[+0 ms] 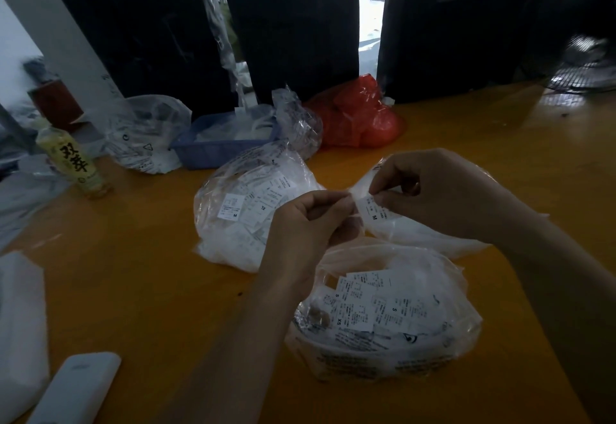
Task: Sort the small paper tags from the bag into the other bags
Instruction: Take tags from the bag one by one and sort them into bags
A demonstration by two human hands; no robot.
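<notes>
Three clear plastic bags of small white paper tags lie on the orange table (140, 277). The left bag (243, 210) shows tags marked M and XL. The near bag (383, 317) shows tags marked S and XS. The right bag (413, 233) lies under my right hand. My left hand (306, 227) and my right hand (433, 190) are raised between the bags, fingertips close together. Between them they pinch a small white tag (370, 210) marked M, the left hand at its left edge, the right hand at its top.
A blue basket (213, 150), another clear bag (146, 137) and a red bag (360, 113) sit at the back. A yellow bottle (73, 160) stands at left. A white device (76, 387) lies near the front left. Black boxes (293, 23) stand behind.
</notes>
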